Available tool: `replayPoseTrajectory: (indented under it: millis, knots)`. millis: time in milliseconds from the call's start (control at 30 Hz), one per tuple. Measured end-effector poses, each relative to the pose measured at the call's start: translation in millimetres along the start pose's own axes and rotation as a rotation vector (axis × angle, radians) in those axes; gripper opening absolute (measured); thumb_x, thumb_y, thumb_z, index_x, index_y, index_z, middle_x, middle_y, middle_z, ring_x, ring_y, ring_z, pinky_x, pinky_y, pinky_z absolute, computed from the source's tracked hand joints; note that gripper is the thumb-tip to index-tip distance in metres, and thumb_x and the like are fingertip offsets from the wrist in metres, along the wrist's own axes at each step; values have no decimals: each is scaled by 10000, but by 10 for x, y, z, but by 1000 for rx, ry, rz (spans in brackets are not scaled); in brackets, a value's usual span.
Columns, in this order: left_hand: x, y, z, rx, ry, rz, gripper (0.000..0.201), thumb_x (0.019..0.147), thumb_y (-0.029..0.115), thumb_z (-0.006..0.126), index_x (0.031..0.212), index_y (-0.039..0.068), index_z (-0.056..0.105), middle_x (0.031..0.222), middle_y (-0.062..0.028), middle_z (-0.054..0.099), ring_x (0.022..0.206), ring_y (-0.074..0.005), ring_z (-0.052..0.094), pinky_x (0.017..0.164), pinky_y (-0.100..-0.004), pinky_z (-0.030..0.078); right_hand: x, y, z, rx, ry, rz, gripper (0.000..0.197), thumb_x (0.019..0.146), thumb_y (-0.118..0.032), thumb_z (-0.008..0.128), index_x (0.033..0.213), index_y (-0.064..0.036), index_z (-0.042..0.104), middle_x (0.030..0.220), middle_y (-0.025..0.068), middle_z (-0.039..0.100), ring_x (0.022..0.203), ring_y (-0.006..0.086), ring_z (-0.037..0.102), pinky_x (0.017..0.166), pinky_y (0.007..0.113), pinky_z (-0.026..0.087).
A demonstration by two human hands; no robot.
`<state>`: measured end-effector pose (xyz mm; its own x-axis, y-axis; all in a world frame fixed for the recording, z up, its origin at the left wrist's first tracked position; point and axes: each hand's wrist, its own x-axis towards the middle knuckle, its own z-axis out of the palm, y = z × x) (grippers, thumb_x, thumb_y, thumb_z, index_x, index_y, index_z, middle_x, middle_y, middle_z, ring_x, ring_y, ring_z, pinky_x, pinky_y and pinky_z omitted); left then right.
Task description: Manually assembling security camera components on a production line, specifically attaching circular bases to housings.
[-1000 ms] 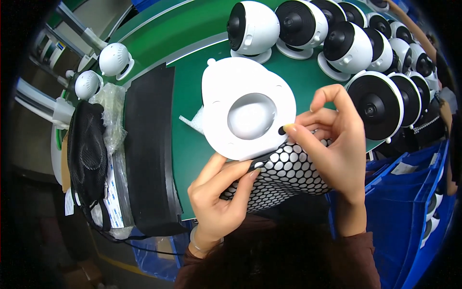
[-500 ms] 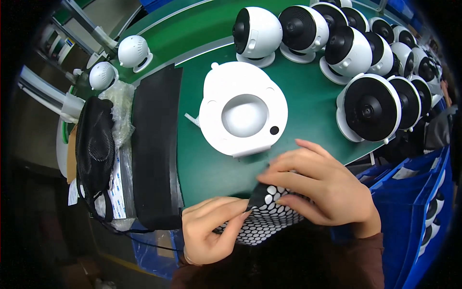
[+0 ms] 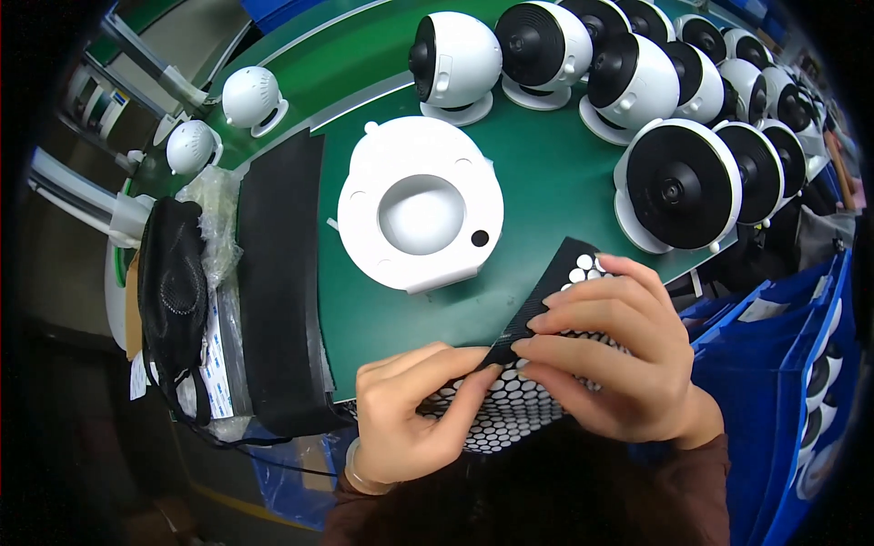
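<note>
Close to my body I hold a black sheet (image 3: 514,423) covered with rows of round white dots. A plain black strip along its upper edge slants up to the right. My left hand (image 3: 410,409) pinches this edge between thumb and index finger. Curled over the sheet, my right hand (image 3: 628,355) has its fingertips on the black strip and the dots beside it. Beyond my hands a round white housing (image 3: 360,232) lies on the green table, with a wide recess in its middle. One black dot (image 3: 479,238) sits on its lower right rim.
White ball-shaped devices with black fronts (image 3: 685,187) crowd the right and far right. Left of the housing lies a long black mat (image 3: 278,282), beside a black mesh pouch (image 3: 171,273) and clear plastic wrap (image 3: 211,214). Blue bins (image 3: 765,382) stand at the right.
More of the sheet's black edge now shows, stretched up to the right. My right hand has shifted right along it, its fingers more spread over the dots. The view has shifted slightly.
</note>
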<state>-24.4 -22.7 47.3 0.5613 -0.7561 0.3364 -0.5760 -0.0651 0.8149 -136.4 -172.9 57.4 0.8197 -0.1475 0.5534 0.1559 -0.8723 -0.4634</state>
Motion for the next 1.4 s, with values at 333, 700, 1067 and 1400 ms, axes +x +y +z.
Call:
replayPoseTrajectory:
  millis: [333,700,1067,1400]
  knots:
    - [51,-33,68,-73,-1,74,150,643,-90,651,787,-60,620,612,-121,582,493,-176,548,460,-240,402,-67,46,147,-74,128,-90,243,606,-74,722,845,-82,675,796,23,636,714,158,609,724,329,472]
    - [86,-52,-2,-80,-117,118,173,663,-81,618,833,-48,613,636,-114,572,536,-192,556,503,-255,421,48,72,-10,130,90,-16,269,550,-78,752,811,-94,688,847,39,635,776,210,590,653,293,457]
    - [19,-13,-14,119,-54,207,241,661,-53,642,892,17,634,651,-69,593,519,-192,539,489,-264,397,68,22,-85,208,-154,93,243,611,-45,729,837,-42,638,717,84,615,613,218,577,548,267,458]
    - [22,33,45,232,18,256,173,636,-34,676,791,31,634,617,-49,575,521,-189,521,554,-272,368,-17,38,4,53,19,-85,200,648,-42,677,842,-30,629,731,54,569,650,213,563,701,348,496]
